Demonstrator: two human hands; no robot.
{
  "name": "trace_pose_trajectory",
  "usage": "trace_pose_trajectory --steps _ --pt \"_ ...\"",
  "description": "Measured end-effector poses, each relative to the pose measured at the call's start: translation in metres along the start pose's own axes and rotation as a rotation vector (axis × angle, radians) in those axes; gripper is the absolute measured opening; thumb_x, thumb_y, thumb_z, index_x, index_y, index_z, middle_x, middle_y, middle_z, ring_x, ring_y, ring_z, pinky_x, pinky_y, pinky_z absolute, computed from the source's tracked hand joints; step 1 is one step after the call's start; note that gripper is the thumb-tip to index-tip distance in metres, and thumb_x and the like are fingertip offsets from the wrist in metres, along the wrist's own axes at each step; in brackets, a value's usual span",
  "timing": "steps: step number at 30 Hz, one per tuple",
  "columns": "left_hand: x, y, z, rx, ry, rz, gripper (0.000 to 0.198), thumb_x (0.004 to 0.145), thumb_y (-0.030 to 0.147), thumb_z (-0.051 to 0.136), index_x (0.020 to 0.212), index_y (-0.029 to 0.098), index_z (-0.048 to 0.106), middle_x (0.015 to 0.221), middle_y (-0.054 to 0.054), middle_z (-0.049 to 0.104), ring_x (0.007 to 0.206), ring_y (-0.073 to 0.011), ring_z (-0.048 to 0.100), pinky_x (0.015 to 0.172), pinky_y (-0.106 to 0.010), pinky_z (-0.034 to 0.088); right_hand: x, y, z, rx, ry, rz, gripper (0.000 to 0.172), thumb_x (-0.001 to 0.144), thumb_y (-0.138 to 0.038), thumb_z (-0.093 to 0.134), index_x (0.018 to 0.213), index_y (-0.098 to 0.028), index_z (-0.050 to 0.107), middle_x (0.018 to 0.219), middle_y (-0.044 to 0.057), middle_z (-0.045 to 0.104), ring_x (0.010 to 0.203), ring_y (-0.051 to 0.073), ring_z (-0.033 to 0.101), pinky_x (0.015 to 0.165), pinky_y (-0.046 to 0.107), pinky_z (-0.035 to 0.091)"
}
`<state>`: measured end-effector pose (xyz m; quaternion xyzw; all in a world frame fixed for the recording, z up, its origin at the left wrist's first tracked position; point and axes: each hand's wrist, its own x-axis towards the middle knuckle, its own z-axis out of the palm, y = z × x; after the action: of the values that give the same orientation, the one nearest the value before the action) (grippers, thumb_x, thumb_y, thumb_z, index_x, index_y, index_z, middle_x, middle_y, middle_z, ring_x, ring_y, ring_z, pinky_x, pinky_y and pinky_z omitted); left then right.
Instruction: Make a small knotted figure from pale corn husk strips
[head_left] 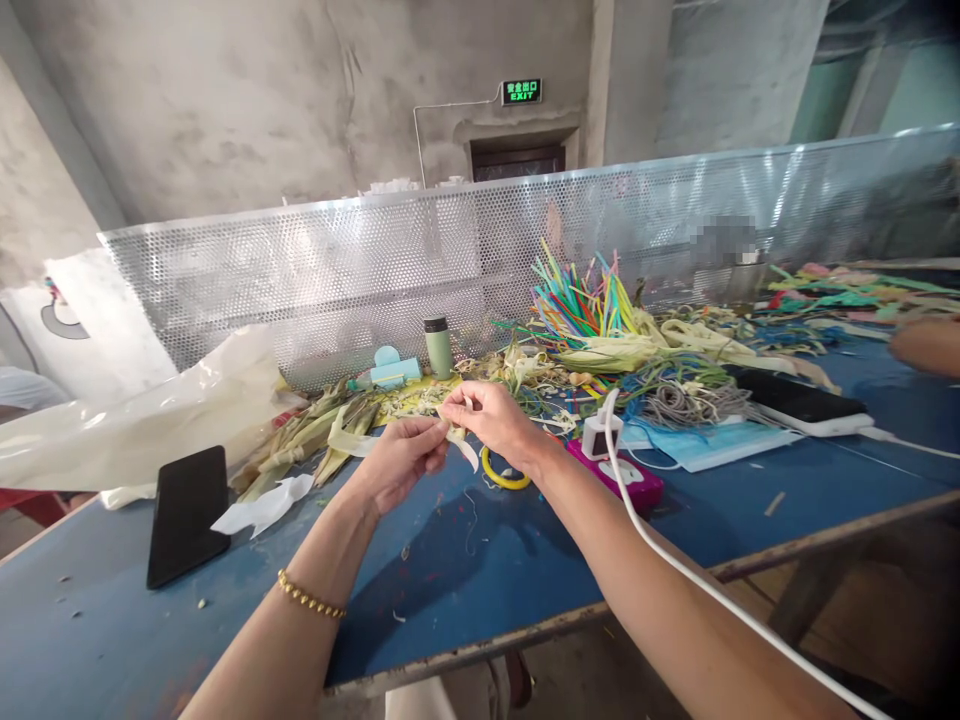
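My left hand and my right hand meet above the blue table, fingertips almost touching. Both are closed in a pinch on a pale strip of corn husk, whose loose end hangs curled below the right fingers. Behind my left hand another pale strip curves upward; whether it joins the held one is hidden. On the table just under my right wrist lies a yellow ring. Dried corn husks are heaped to the left of my hands.
A black phone and white paper scrap lie left. At right are a magenta power strip, white cable, face mask and colourful sticks. A green tumbler stands before the perforated screen. Another person's hand is far right.
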<state>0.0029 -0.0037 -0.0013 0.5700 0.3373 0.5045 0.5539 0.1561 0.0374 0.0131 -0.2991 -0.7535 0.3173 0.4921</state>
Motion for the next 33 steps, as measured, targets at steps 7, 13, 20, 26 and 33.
trace_pose_trajectory --steps 7,13,20,26,33 --pt "-0.001 0.001 0.004 -0.053 0.0 0.012 0.033 0.074 0.04 0.074 0.064 0.011 0.061 0.056 0.002 0.046 0.05 -0.006 0.037 0.053 -0.024 0.03 0.001 0.008 0.008 0.079 0.046 -0.025 0.018 0.08 -0.03 0.062 0.076 -0.013 0.062 0.063 -0.001 0.054 0.055 0.009 0.044 0.051 0.022 0.035" --pt "0.0 -0.001 0.005 -0.014 0.007 0.03 0.025 0.068 0.029 0.078 0.063 0.011 0.061 0.055 0.004 0.041 0.051 -0.0053 0.033 0.051 -0.023 0.025 -0.002 0.003 0.012 0.2 0.024 -0.04 0.017 0.078 -0.029 0.062 0.073 -0.013 0.061 0.068 0.001 0.058 0.063 0.01 0.05 0.06 0.024 0.041" --pt "-0.002 -0.002 0.008 0.044 -0.005 -0.022 0.026 0.067 0.028 0.076 0.06 0.012 0.058 0.053 0.005 0.04 0.051 -0.0057 0.033 0.051 -0.024 0.024 -0.001 0.007 0.018 0.205 0.065 -0.011 0.019 0.077 -0.032 0.063 0.074 -0.014 0.06 0.066 0.0 0.057 0.059 0.01 0.049 0.057 0.024 0.041" --pt "-0.001 -0.005 0.006 0.092 -0.046 -0.016 0.03 0.067 0.032 0.077 0.06 0.011 0.058 0.055 0.003 0.041 0.052 -0.0058 0.032 0.051 -0.025 0.023 -0.002 0.009 0.025 0.047 0.133 -0.06 0.017 0.078 -0.031 0.062 0.071 -0.015 0.062 0.066 0.001 0.06 0.063 0.013 0.054 0.061 0.026 0.042" --pt "0.002 -0.005 -0.005 -0.112 -0.047 -0.024 0.023 0.072 0.029 0.076 0.073 0.007 0.067 0.062 0.001 0.048 0.052 -0.0046 0.032 0.052 -0.023 0.027 0.001 0.006 0.013 0.199 0.112 0.048 0.031 0.08 -0.046 0.062 0.081 -0.014 0.061 0.065 0.0 0.06 0.059 0.011 0.052 0.058 0.025 0.041"
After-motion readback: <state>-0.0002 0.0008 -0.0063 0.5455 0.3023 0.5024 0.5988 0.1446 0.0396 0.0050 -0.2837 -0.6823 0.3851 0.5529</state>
